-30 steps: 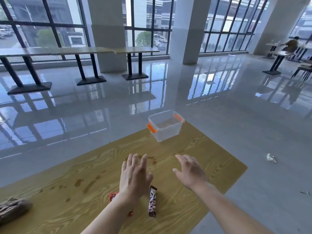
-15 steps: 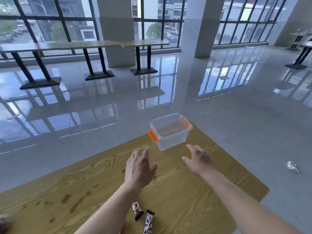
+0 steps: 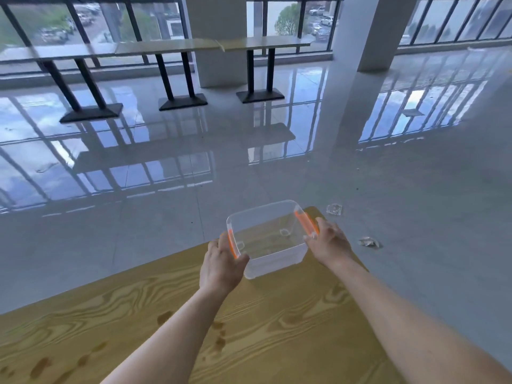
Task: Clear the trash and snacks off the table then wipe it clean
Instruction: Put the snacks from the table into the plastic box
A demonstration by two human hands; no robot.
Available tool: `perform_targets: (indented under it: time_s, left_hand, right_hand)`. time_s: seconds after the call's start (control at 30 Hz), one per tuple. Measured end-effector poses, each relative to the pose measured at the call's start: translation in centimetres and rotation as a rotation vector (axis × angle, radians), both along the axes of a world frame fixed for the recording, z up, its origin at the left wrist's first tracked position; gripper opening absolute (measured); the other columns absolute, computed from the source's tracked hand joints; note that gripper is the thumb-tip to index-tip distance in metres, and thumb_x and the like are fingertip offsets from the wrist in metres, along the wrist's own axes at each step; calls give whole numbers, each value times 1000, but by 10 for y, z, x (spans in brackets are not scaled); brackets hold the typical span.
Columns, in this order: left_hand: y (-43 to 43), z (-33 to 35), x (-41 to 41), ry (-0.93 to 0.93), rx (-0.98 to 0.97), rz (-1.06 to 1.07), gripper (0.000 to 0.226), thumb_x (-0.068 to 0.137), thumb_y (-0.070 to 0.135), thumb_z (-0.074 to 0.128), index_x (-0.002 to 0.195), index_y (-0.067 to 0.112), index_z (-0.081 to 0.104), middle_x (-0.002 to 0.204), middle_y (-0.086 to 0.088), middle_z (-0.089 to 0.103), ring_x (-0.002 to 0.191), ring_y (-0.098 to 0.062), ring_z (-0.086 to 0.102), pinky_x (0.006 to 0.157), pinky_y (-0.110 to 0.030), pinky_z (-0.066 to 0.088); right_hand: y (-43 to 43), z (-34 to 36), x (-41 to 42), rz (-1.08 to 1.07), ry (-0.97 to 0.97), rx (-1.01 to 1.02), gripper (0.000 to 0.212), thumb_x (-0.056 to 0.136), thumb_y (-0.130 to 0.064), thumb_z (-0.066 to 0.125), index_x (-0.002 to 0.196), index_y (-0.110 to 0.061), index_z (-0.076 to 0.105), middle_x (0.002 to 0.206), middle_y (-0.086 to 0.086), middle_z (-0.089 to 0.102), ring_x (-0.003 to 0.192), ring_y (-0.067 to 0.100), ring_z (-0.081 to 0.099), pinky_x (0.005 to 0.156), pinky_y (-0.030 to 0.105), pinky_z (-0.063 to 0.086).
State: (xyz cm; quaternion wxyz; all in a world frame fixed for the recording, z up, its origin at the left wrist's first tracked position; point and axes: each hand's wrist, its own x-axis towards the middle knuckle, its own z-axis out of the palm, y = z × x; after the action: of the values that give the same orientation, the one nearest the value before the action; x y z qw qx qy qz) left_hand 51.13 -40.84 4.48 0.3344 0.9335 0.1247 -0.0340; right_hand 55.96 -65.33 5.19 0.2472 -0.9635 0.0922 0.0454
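A clear plastic box [image 3: 270,245] with orange side handles stands empty at the far corner of the wooden table [image 3: 291,322]. My left hand [image 3: 221,266] grips its left orange handle. My right hand [image 3: 328,242] grips its right orange handle. Brown stains [image 3: 219,338] mark the tabletop between my forearms and towards the near left. The snack wrappers are out of view.
Two crumpled pieces of trash [image 3: 368,241] lie on the glossy grey floor just right of the table's far corner. Long tables on black legs [image 3: 171,76] stand by the windows, and a white pillar [image 3: 368,31] rises at the back right.
Both hands reached forward from above the snack bars to the box and closed on its two orange handles. The view shifted forward, so the snack bars dropped out of sight.
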Motion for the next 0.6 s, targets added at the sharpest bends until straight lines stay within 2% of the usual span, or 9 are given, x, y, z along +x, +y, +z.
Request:
perform_targets:
  time_s: [0.13,0.2,0.27,0.37,0.5,0.6]
  left_hand:
    - [-4,-15,31,71,-5,46,51,87,50,56,129,25,41,118,-7,50,104,-26,54,81,-37,43]
    - [-6,-22,40,103,5,48,56,87,49,57,133,25,37,120,-7,50,106,-26,53,79,-37,43]
    - [-7,-28,46,113,11,53,58,87,42,59,136,25,34,119,-8,51,100,-24,52,75,-35,41]
    - [-8,-33,50,115,15,71,58,83,24,59,134,23,33,116,-9,50,87,-21,47,72,-33,39]
    - [-5,-34,48,67,-6,79,49,82,21,58,127,24,38,109,-7,52,86,-22,49,71,-33,39]
    - [5,-31,40,24,-23,87,47,80,18,57,124,26,40,105,-6,52,85,-23,50,70,-33,40]
  right_hand:
    - [-5,-10,29,73,72,-75,37,93,-34,60,119,-11,47,124,10,51,103,28,51,77,36,43]
    - [-7,-14,39,91,109,-92,38,94,-34,58,122,-9,48,125,9,51,107,29,52,83,39,46]
    - [-7,-19,48,105,126,-102,36,95,-30,57,122,-8,49,124,10,53,109,30,52,86,39,46]
    - [-5,-24,55,100,135,-119,31,97,-23,52,123,-7,50,120,12,56,105,30,55,79,37,44]
    - [1,-29,54,79,92,-90,26,97,-14,49,122,-5,49,113,15,58,91,29,55,70,37,44]
    - [8,-29,47,93,43,-45,22,97,-13,49,118,-6,50,107,14,60,87,29,58,69,41,49]
